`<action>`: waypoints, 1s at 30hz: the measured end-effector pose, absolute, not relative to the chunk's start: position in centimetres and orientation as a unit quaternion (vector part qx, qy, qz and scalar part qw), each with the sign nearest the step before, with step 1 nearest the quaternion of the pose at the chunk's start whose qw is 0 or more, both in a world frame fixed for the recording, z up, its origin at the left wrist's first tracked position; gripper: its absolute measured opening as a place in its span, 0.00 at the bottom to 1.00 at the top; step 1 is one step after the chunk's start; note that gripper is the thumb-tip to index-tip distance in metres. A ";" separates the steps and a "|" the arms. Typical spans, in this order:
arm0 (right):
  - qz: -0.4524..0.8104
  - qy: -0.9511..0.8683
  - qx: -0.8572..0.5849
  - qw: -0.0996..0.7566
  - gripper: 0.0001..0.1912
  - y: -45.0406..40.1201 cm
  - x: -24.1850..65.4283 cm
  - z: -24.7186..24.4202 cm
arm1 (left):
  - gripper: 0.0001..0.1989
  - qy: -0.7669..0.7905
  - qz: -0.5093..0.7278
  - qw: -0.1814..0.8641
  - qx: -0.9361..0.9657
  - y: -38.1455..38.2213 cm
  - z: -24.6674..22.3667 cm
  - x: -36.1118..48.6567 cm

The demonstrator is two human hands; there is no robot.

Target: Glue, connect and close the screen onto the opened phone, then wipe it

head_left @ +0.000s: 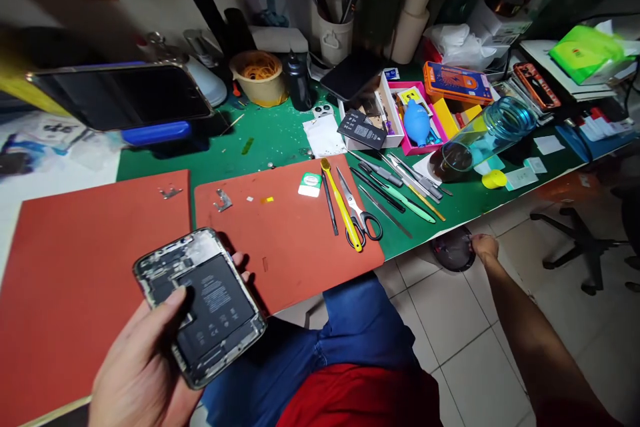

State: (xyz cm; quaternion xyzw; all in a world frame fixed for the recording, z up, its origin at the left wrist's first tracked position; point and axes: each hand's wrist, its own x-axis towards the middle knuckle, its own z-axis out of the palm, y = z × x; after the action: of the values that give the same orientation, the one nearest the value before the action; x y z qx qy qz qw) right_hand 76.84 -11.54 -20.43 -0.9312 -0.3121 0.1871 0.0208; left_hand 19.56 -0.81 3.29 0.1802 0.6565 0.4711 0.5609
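Observation:
An opened phone [215, 300] with its black battery and inner parts exposed is gripped in my left hand [150, 340], thumb across its inside and fingertips behind the far edge. It is tilted above the front of the red mats. My right hand [484, 247] reaches out low past the table's front edge, beside the rim of a dark round bin [453, 250] on the floor. Its fingers are bent together, and whatever they hold, if anything, is too small to make out. Small metal pieces [223, 200] lie on the right red mat [290, 247].
A yellow brush [343, 207], scissors [353, 197] and several thin tools lie at the middle. Behind stand a propped phone [125, 97], a dark bottle [299, 83] and boxes of parts. A clear jar [480, 140] lies near the right edge, above an office chair base [583, 247].

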 end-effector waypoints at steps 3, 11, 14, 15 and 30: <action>0.254 -0.368 -0.895 0.011 0.22 -10.7 73.4 -20.4 | 0.25 0.636 0.495 0.573 0.147 -0.6 2.8 19.1; 0.407 -0.642 -0.644 0.087 0.20 -11.4 56.4 -13.4 | 0.30 0.496 0.509 0.703 0.015 -1.4 1.4 17.1; 0.356 -0.731 -0.532 0.237 0.12 -9.7 50.2 -6.7 | 0.31 0.429 0.515 0.742 0.011 -1.8 0.7 16.5; 0.335 -0.734 -0.522 0.277 0.11 -8.6 48.1 -4.4 | 0.31 0.409 0.516 0.753 0.011 -1.9 0.6 16.4; 0.375 -0.659 -0.566 0.323 0.15 1.2 34.3 2.2 | 0.27 0.409 0.513 0.751 0.076 -2.8 -0.3 16.0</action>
State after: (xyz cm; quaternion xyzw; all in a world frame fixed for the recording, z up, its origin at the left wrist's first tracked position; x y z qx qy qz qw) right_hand 34.30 1.22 2.19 -0.5660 -0.6593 0.3751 0.3228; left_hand 16.01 -2.78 -0.28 0.0762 0.4090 0.5128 0.7510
